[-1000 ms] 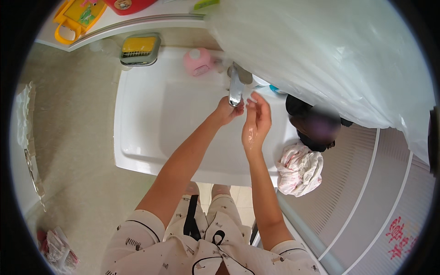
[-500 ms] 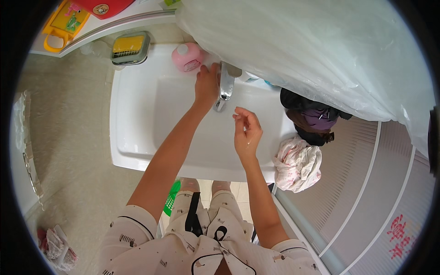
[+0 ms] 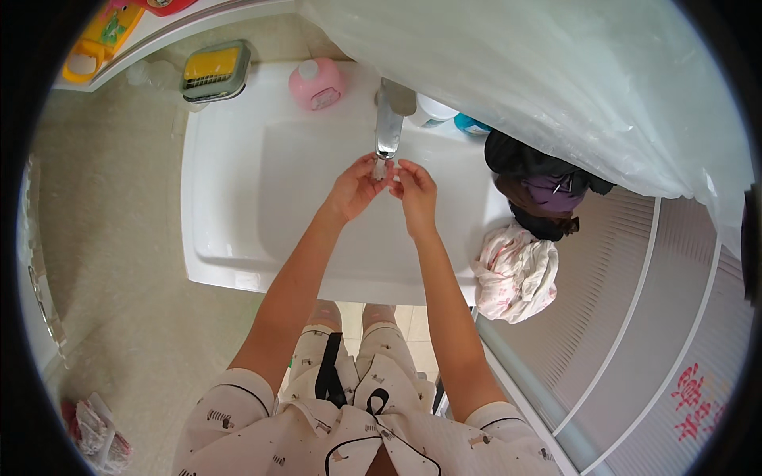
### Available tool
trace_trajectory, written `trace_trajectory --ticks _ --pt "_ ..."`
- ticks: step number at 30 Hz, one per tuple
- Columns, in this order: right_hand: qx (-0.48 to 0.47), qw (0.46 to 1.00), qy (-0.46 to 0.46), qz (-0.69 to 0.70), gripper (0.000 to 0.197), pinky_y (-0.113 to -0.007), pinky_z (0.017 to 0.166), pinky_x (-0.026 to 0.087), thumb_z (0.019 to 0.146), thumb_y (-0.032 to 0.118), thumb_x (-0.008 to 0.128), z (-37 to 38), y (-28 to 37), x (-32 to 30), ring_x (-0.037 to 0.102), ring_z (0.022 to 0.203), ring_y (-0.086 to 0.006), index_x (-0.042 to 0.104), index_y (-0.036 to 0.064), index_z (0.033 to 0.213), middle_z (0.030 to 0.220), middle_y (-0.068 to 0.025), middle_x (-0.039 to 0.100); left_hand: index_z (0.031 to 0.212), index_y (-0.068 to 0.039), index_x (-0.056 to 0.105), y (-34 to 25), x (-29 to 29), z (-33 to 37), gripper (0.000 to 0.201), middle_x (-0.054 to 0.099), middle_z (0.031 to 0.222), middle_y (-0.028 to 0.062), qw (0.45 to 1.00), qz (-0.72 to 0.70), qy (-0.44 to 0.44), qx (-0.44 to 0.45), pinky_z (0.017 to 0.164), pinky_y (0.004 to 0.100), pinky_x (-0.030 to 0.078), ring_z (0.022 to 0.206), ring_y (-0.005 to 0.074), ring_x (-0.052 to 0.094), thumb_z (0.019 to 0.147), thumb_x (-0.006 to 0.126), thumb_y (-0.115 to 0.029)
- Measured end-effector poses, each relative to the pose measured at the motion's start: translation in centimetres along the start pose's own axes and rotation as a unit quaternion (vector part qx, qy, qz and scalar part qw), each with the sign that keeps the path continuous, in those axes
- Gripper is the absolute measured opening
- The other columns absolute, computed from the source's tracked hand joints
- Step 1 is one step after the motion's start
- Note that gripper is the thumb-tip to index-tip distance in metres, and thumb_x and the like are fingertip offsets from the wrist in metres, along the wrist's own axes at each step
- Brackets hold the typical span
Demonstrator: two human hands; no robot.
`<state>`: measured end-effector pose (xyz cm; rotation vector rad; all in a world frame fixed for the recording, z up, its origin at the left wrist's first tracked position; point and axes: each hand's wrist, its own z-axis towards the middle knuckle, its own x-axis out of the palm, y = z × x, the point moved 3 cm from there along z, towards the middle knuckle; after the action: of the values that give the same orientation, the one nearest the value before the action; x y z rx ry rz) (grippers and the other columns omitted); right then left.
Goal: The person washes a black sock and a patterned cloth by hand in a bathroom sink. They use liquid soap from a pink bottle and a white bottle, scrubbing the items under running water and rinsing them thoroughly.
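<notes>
My left hand (image 3: 355, 189) is cupped just under the chrome faucet (image 3: 388, 123), palm inward and fingers apart, holding nothing. Facing it on the other side of the spout, my right hand (image 3: 417, 190) has loosely bent fingers, with nothing seen between them. The fingertips of both hands come close together where water (image 3: 381, 169) runs from the spout. Below them lies the white rectangular sink basin (image 3: 302, 226). A pink round bottle (image 3: 316, 84) with a pale cap stands on the sink's back rim, left of the faucet.
A soap dish with a yellow bar (image 3: 214, 65) sits at the back left corner. Right of the faucet are a white container (image 3: 432, 109) and a blue item (image 3: 471, 124). Dark clothing (image 3: 548, 186) and a pale crumpled cloth (image 3: 516, 274) rest along the right edge. A translucent plastic sheet (image 3: 540, 71) hangs behind.
My left hand has moved from beside the faucet down to beneath its spout. My right hand has come up and slightly left to meet it. The view has shifted slightly.
</notes>
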<state>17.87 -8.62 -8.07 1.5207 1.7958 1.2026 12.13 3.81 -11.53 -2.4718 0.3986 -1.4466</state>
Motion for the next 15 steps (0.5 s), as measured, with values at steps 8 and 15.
trace_trajectory --ticks 8,15 --pt "0.038 0.999 0.02 0.007 0.026 -0.024 0.066 0.052 0.096 0.013 0.056 2.7 0.6 1.8 0.06 0.074 -0.0098 0.061 -0.0033 0.115 0.091 -0.0049 0.064 0.133 -0.002 0.048 -1.3 0.0 0.7 0.035 0.059 0.118 0.0082 0.999 0.021 -0.009 0.026 0.1 0.0342 0.048 0.109 0.0184 0.058 0.099 0.051 -0.009" --pt "-0.014 0.984 0.027 -0.175 0.029 -0.026 0.064 0.052 0.086 0.02 0.073 3.9 -1.6 0.9 0.062 0.071 -0.0121 0.066 -0.0002 0.106 0.087 -0.0046 0.065 0.13 -0.003 0.054 0.1 -3.1 1.9 0.039 0.06 0.119 0.0064 0.979 0.199 -0.03 0.043 0.099 0.0334 0.047 0.112 0.0188 0.058 0.091 0.057 0.0"
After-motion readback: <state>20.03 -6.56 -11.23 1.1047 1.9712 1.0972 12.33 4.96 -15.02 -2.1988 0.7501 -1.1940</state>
